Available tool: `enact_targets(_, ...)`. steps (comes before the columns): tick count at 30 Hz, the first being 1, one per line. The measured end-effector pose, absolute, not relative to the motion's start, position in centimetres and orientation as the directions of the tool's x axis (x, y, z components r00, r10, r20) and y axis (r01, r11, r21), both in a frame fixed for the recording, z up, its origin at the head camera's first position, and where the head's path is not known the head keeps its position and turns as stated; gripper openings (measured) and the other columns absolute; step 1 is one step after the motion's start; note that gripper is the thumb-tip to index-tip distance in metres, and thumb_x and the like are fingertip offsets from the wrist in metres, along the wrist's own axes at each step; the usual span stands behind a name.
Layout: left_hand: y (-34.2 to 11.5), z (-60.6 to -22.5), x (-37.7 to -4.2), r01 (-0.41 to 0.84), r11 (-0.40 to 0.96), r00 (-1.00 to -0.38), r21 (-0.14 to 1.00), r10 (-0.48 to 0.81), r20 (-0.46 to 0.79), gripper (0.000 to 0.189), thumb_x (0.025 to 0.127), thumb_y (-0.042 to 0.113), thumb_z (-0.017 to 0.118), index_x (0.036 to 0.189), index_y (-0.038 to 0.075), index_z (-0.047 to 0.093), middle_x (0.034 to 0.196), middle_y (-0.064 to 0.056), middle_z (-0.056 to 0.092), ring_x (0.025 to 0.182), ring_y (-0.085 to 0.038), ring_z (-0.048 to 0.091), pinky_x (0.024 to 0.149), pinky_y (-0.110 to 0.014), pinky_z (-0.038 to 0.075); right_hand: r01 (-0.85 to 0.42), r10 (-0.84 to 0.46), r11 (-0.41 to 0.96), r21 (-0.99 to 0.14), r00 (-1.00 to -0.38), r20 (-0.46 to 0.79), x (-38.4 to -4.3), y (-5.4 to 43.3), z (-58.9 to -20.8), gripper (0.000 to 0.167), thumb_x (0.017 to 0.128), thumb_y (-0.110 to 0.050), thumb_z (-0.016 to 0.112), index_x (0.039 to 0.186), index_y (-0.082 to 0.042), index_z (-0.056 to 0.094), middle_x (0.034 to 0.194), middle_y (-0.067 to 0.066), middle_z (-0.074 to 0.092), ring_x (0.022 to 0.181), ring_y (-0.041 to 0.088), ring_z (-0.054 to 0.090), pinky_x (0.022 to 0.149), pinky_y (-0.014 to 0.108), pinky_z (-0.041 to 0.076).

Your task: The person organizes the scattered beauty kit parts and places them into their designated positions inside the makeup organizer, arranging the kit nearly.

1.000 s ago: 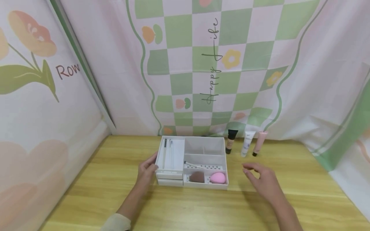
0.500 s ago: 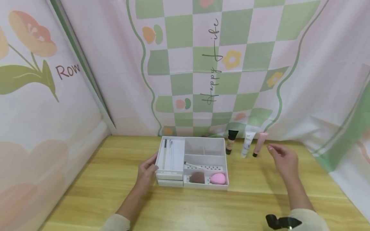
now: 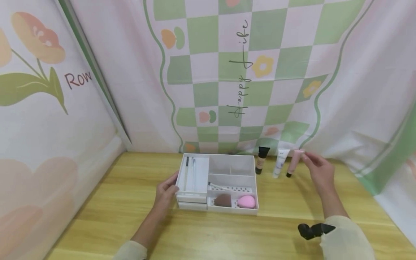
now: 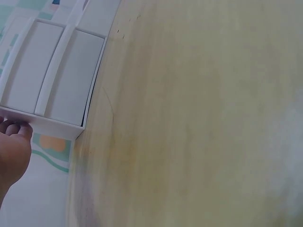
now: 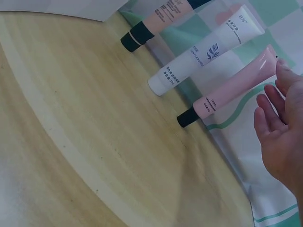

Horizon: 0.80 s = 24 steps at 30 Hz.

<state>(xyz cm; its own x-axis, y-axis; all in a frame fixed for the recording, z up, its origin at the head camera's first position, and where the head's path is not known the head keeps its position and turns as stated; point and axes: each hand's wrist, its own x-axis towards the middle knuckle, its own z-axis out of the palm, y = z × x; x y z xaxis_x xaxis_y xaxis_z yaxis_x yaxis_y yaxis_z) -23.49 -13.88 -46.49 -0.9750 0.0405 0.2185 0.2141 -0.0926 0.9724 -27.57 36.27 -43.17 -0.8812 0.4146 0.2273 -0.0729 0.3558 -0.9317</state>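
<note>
A white cosmetics organizer (image 3: 190, 206) sits on the table, with drawers at its left front. My left hand (image 3: 165, 189) holds its left side; in the left wrist view, curled fingers (image 4: 21, 128) meet the side wall. My right hand (image 3: 320, 171) pinches the crimped top end of a pink squeeze tube (image 3: 294, 162), which stands on its black cap. In the right wrist view the thumb is at that end (image 5: 285, 71) and the other fingers are loosely bent. Beside it stand a white squeeze tube (image 3: 280, 164) and a beige tube (image 3: 261, 160) with black ends.
Inside the organizer lie thin brushes (image 3: 186, 175), a white-handled stick (image 3: 219, 186), a brown makeup sponge (image 3: 222, 200) and a pink one (image 3: 246, 202). A patterned curtain (image 3: 224, 90) hangs close behind the tubes. The wooden table (image 3: 227, 234) extends in front.
My right hand has moved right and away from me, past the tubes, then in to the pink tube's top end. The left hand has stayed on the organizer.
</note>
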Motion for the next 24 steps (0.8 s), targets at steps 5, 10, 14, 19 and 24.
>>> enact_targets(5,-13.9,-46.4,-23.4,0.218,-0.087,-0.974,0.972,0.037,0.222,0.062,0.084,-0.006,0.046,0.145,-0.008,0.045,0.155,-0.023,0.045,0.145,-0.042,0.043,0.103,-0.013,0.049,-0.090,0.324,0.336,-0.938,-0.924,0.205,-28.5,36.4,-43.2,0.045,0.099,-0.032,0.062,0.140,-0.013,0.058,0.093,-0.043,0.055,0.091,-0.019,0.053,0.079,-0.002,0.046)
enact_targets(10,-13.9,-46.3,-23.4,0.220,-0.085,-0.974,0.972,0.031,0.223,0.061,0.084,-0.006,0.046,0.145,-0.008,0.046,0.155,-0.023,0.046,0.145,-0.042,0.044,0.103,-0.013,0.050,-0.096,0.287,0.325,-0.941,-0.938,0.194,-29.0,36.5,-43.3,0.038,0.098,-0.031,0.064,0.134,-0.019,0.062,0.094,-0.042,0.058,0.093,-0.017,0.054,0.079,-0.001,0.047)
enact_targets(14,-13.8,-46.4,-23.4,0.228,-0.089,-0.971,0.970,0.046,0.233,0.061,0.084,-0.006,0.046,0.145,-0.009,0.045,0.155,-0.023,0.045,0.145,-0.043,0.044,0.104,-0.014,0.049,-0.105,0.270,0.307,-0.946,-0.943,0.192,-29.1,36.5,-43.5,0.023,0.098,-0.028,0.066,0.120,-0.027,0.068,0.093,-0.039,0.062,0.090,-0.016,0.058,0.078,0.001,0.051)
enact_targets(19,-13.8,-46.3,-23.3,0.228,-0.087,-0.972,0.970,0.042,0.232,0.061,0.084,-0.006,0.046,0.145,-0.008,0.046,0.155,-0.023,0.045,0.145,-0.043,0.043,0.104,-0.013,0.048,-0.125,0.273,0.230,-0.965,-0.944,0.187,-29.1,36.2,-43.4,0.020,0.096,-0.022,0.068,0.116,-0.024,0.070,0.090,-0.035,0.067,0.085,-0.014,0.063,0.077,0.003,0.054)
enact_targets(24,-13.8,-46.3,-23.4,0.223,-0.094,-0.973,0.970,0.033,0.227,0.061,0.084,-0.006,0.046,0.145,-0.008,0.046,0.155,-0.023,0.045,0.146,-0.041,0.042,0.104,-0.012,0.048,-0.133,0.302,0.222,-0.966,-0.933,0.198,-29.3,35.7,-43.2,0.030,0.096,-0.019,0.068,0.125,-0.011,0.066,0.089,-0.035,0.066,0.084,-0.014,0.064,0.077,0.005,0.056)
